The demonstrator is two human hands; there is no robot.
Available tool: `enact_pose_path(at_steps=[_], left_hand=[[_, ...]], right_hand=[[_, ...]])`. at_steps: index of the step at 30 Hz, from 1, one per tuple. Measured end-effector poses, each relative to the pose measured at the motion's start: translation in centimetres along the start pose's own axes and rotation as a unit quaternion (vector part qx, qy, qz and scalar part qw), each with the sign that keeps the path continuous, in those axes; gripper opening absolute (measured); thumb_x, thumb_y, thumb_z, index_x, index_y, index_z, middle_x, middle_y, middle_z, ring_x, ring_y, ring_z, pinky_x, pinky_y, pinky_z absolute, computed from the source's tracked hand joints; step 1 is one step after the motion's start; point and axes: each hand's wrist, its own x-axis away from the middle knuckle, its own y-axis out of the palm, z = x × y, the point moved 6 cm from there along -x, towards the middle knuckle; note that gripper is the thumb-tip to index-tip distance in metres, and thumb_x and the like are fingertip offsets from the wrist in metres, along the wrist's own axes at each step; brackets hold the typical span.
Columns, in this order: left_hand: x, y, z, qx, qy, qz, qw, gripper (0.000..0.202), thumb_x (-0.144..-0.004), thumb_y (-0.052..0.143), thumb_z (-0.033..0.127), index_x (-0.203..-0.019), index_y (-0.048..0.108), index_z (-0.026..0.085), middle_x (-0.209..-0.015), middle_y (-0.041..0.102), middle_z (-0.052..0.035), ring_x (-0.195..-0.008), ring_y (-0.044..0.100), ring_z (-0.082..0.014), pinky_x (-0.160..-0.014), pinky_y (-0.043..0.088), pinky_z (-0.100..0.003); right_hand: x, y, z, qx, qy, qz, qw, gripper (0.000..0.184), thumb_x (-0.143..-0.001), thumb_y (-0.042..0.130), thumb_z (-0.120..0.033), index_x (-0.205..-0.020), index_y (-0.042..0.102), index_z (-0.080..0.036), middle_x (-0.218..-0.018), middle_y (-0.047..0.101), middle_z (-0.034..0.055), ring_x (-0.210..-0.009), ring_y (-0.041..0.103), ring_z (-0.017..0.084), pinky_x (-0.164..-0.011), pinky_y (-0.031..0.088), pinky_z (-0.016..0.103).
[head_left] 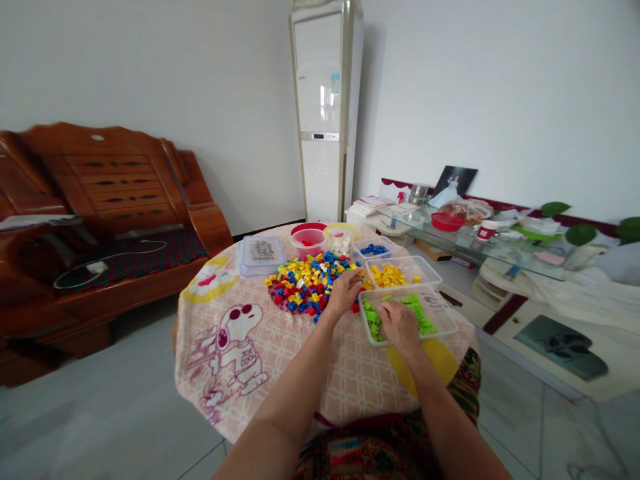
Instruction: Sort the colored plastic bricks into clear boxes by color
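Observation:
A heap of small toy building bricks (305,283) in red, yellow, blue and white lies mid-table. At its right edge is my left hand (345,293), fingers bent together; any brick in them is too small to make out. My right hand (399,323) is over a clear plastic container (447,331) of green bricks (424,317). Its fingers are curled closed, and their contents are hidden. Just behind, a second container (433,270) has yellow bricks (387,275) in it. Farther back, blue bricks (375,249) sit in another clear box.
White bricks (341,245) and a round tub (307,241) with red pieces stand behind the heap. Stacked clear lids (263,255) lie at left on the patterned tablecloth (290,360). A glass shelf (480,243) with clutter is at right; a wooden bench (110,193) is at left.

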Motion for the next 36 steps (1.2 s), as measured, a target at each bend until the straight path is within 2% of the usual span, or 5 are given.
enact_pose_path(at_steps=[7,10,18,27,36], left_hand=[[2.1,-11.2,-1.6,-0.243,-0.127,0.174,0.946,0.03,-0.086,0.057,0.018,-0.109,0.076,0.018,-0.106,0.078,-0.0076,-0.092,0.072,-0.0193,-0.089,0.055,-0.03],[2.8,-13.7,-2.2,-0.302,-0.194,0.174,0.917,0.025,-0.085,0.061,0.02,-0.102,0.078,0.017,-0.1,0.079,-0.008,-0.089,0.072,-0.0202,-0.084,0.053,-0.027],[3.2,-12.5,-2.9,-0.365,-0.237,0.07,0.897,0.02,-0.079,0.073,0.029,-0.097,0.079,0.022,-0.096,0.079,-0.0073,-0.091,0.072,-0.0234,-0.077,0.051,-0.028],[3.6,-13.8,-1.9,-0.381,-0.244,0.164,0.876,0.022,-0.084,0.062,0.024,-0.1,0.076,0.02,-0.096,0.078,-0.0085,-0.091,0.071,-0.0223,-0.078,0.05,-0.027],[3.3,-11.3,-1.7,-0.4,-0.22,0.003,0.89,0.015,-0.077,0.073,0.028,-0.09,0.077,0.021,-0.093,0.078,-0.0063,-0.087,0.07,-0.0204,-0.071,0.047,-0.025]], right_hand=[[0.0,-0.1,0.1,-0.002,0.012,-0.007,1.0,0.027,-0.097,0.048,-0.021,-0.086,0.073,-0.019,-0.087,0.073,0.0074,-0.082,0.062,0.017,-0.073,0.036,0.026],[-0.1,0.0,0.2,0.002,0.012,-0.015,1.0,0.027,-0.097,0.049,-0.021,-0.087,0.073,-0.019,-0.087,0.074,0.0072,-0.081,0.062,0.017,-0.073,0.035,0.026],[-0.3,0.2,0.3,0.014,0.008,-0.021,1.0,0.027,-0.097,0.05,-0.022,-0.085,0.074,-0.02,-0.085,0.073,0.0068,-0.079,0.061,0.017,-0.071,0.034,0.027],[-0.2,0.2,0.3,0.007,0.008,-0.019,1.0,0.027,-0.097,0.05,-0.022,-0.087,0.074,-0.02,-0.087,0.074,0.0074,-0.082,0.062,0.018,-0.074,0.036,0.027],[-0.2,0.0,0.1,0.01,0.009,-0.025,1.0,0.026,-0.096,0.05,-0.021,-0.087,0.075,-0.02,-0.089,0.075,0.0074,-0.083,0.063,0.018,-0.074,0.037,0.026]])
